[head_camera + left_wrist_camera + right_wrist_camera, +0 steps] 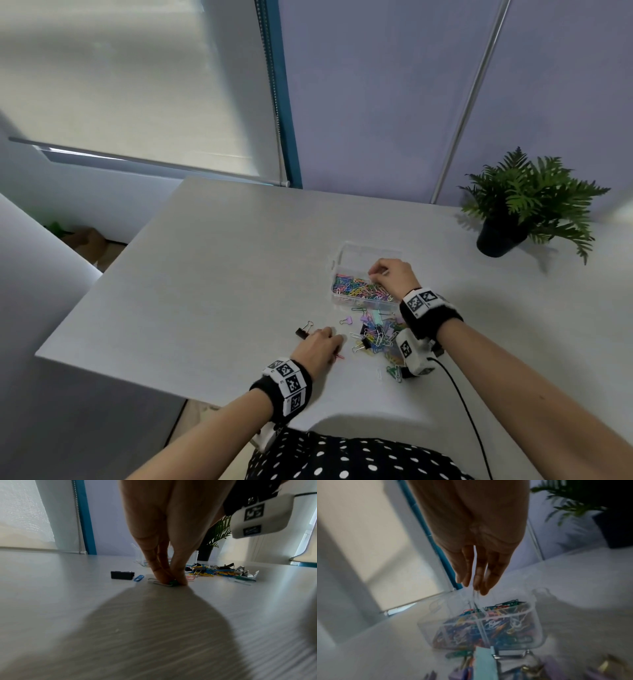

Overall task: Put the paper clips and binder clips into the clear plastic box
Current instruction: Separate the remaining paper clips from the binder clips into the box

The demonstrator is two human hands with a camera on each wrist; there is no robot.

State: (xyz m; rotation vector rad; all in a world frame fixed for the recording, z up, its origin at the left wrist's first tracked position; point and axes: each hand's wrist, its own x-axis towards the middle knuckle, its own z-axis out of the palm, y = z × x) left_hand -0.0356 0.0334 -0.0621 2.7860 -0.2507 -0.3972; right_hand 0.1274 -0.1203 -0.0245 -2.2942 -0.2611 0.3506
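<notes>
Your left hand [317,346] rests fingertips-down on the table [205,274], near its front edge; in the left wrist view the fingers [160,573] press together with the thumb on a small green paper clip [173,582] that lies against a white paper clip [157,581], pinching it at the surface. Your right hand [392,275] hangs over the clear plastic box [342,260], fingers pointing down and drawn close together; the right wrist view shows a thin pale clip [475,596] at the fingertips [485,588] (blur hides whether it is gripped or already loose).

The clear plastic box sits toward the middle of the table, well apart from the front edge, and its near half is filled with coloured paper clips [359,287]. Between the box and the front edge lies a loose heap of paper clips and binder clips [375,334], just beside your right wrist. A black binder clip [303,331] lies apart from the heap, just left of your left hand, with a blue paper clip [139,577] beside it in the left wrist view. A pink clip [339,356] shows under the left palm's edge.

A potted plant [527,202] stands near the far right corner of the table. A black cable [462,397] runs from the right wrist toward the front edge.
</notes>
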